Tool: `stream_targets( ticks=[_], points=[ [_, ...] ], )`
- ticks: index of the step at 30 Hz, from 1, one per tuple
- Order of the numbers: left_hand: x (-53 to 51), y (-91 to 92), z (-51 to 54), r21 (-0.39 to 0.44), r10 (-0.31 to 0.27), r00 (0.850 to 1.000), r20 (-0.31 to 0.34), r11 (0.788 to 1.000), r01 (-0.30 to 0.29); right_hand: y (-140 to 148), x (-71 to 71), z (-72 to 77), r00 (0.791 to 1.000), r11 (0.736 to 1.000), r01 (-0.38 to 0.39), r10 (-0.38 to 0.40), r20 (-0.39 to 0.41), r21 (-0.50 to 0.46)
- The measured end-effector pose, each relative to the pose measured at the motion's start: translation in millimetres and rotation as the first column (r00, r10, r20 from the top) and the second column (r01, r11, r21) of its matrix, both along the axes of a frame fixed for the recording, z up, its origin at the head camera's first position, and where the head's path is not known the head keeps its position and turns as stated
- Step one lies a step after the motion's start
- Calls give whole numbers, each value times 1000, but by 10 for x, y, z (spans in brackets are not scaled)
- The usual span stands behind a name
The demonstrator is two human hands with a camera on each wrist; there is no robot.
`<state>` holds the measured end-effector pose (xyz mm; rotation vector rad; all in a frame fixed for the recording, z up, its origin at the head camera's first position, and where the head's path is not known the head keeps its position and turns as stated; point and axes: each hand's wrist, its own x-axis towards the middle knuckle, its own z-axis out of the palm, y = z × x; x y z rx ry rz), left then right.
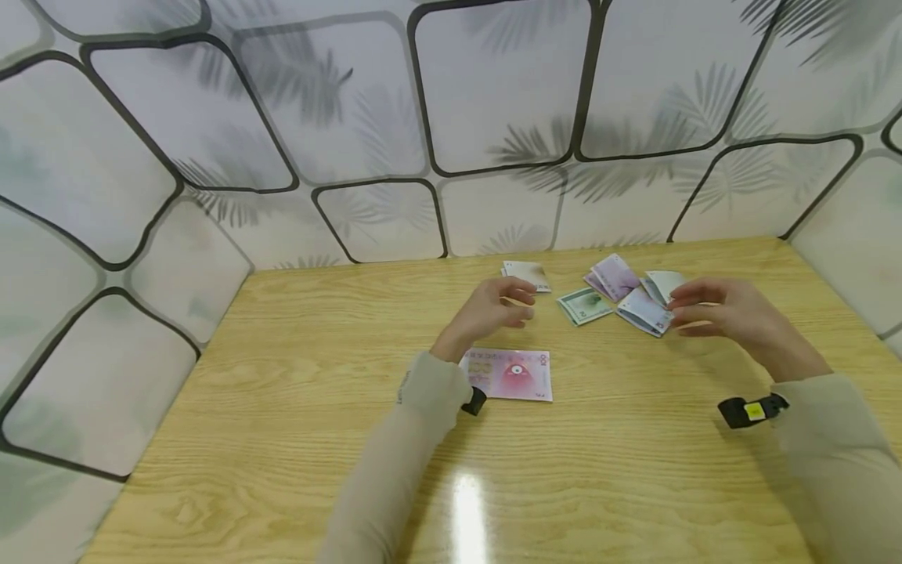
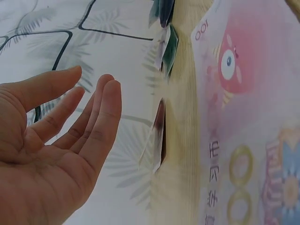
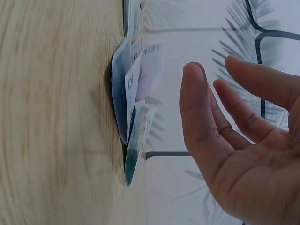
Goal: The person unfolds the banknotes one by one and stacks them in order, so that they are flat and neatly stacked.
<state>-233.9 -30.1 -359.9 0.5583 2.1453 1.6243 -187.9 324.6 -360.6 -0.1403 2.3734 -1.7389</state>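
Your left grip and right grip hang released, loosely curved, near folded paper notes; a flat, rectangular pink note lies on the wood-grained bench, nearer your left.

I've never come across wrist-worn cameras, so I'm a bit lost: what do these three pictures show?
There's no machine here, just a person's own left hand and right hand. The wide picture is taken from the head, looking forward and down; the other two are taken from the wrists, each showing that side's hand. On the wooden table lie a flat pink note marked 100, partly hidden by the left sleeve, and several folded notes farther back. Neither hand holds anything.
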Motion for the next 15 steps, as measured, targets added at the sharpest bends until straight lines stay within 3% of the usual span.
stream_targets(
  ticks=[4, 11, 15],
  points=[
    [-25, 76, -33, 22, -1, 1000, 14, 1000, 1, 64, -7, 1, 999, 999, 24, -23, 29, -48],
    [-56, 212, -86, 72, 7, 999, 35, 997, -10, 160, -10, 18, 998, 998, 44, -46, 32, 51],
    [-58, 301, -95, 87, 1, 999, 45, 996, -5, 219, -19, 18, 997, 997, 61, -64, 50, 51]
  ],
)
